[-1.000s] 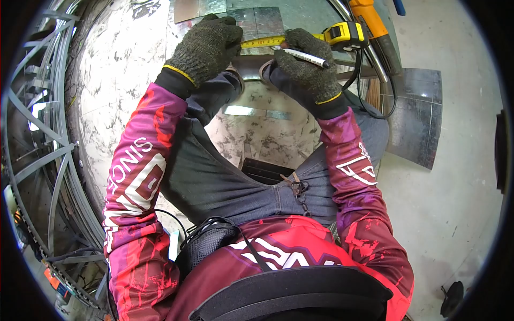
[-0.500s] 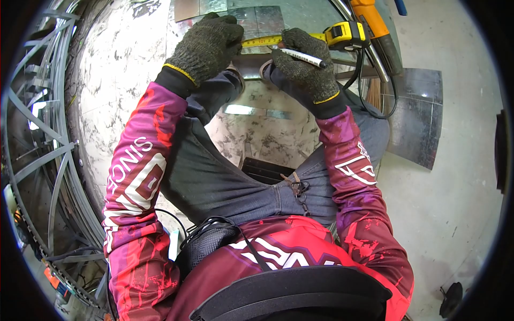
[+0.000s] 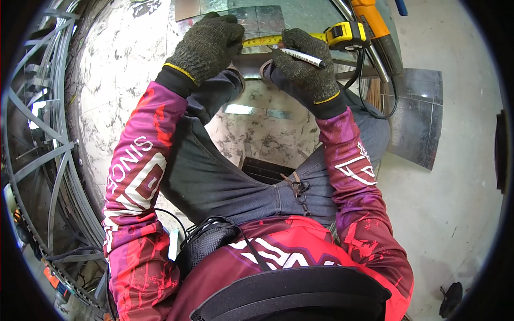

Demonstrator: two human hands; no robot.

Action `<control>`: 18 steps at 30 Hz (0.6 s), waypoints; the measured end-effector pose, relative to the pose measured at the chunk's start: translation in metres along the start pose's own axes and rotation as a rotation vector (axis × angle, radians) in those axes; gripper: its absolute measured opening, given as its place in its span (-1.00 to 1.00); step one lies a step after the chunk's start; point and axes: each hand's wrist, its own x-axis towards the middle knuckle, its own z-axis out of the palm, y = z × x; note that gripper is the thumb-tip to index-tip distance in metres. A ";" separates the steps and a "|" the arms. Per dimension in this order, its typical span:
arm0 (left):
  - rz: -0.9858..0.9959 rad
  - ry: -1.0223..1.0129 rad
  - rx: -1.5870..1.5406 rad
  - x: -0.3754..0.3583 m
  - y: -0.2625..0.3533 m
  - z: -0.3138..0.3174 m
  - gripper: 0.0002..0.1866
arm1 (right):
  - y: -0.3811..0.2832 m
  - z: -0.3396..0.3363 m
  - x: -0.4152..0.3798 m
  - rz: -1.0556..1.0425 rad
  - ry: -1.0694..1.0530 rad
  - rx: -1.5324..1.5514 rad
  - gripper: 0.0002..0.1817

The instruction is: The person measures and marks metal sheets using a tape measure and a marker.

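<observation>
My left hand [image 3: 206,45], in a dark knit glove, presses down on the free end of a yellow tape measure blade [image 3: 262,40] laid across a small sheet-metal piece [image 3: 262,21]. The yellow tape measure case [image 3: 347,34] lies at the right end of the blade. My right hand [image 3: 304,61], also gloved, grips a white marker pen [image 3: 302,56] whose tip sits at the blade's edge. Both hands work above my knees.
An orange power tool [image 3: 369,18] with a black cable lies beyond the tape case. A bent galvanized sheet [image 3: 417,117] rests on the concrete floor at right. Curved metal strips [image 3: 48,150] are stacked at left. Large sheet metal [image 3: 123,69] lies beneath me.
My right hand with the marker has shifted slightly up toward the tape blade. The left hand stays pressed on the tape.
</observation>
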 end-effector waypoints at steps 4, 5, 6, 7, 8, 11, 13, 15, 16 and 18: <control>-0.003 0.002 -0.001 0.000 -0.001 0.001 -0.82 | 0.001 0.002 0.000 0.067 -0.015 0.062 -0.63; -0.010 0.004 -0.004 0.000 -0.002 0.002 -0.84 | 0.001 0.003 -0.001 0.052 -0.004 0.062 -0.64; -0.010 0.004 -0.004 0.000 -0.002 0.002 -0.84 | 0.001 0.004 -0.002 0.052 -0.004 0.062 -0.64; -0.006 0.016 -0.007 -0.001 -0.002 0.003 -0.84 | 0.001 0.005 -0.004 0.046 -0.008 0.066 -0.69; -0.002 0.027 -0.011 -0.001 -0.002 0.003 -0.84 | 0.001 0.006 -0.004 0.040 -0.012 0.069 -0.73; -0.021 -0.031 0.010 0.001 -0.002 0.001 -0.85 | 0.002 0.004 -0.002 0.036 0.004 0.063 -0.63; -0.005 -0.024 0.011 0.001 -0.001 0.000 -0.82 | 0.004 0.005 -0.003 0.026 -0.002 0.058 -0.62; 0.011 -0.018 0.013 0.000 0.000 0.000 -0.80 | 0.005 0.006 -0.005 0.017 -0.007 0.052 -0.61; 0.013 -0.010 0.009 0.000 0.000 0.000 -0.80 | 0.005 0.006 -0.005 0.021 -0.008 0.058 -0.61; 0.015 -0.003 0.004 0.000 0.000 0.000 -0.80 | 0.005 0.006 -0.005 0.026 -0.010 0.064 -0.60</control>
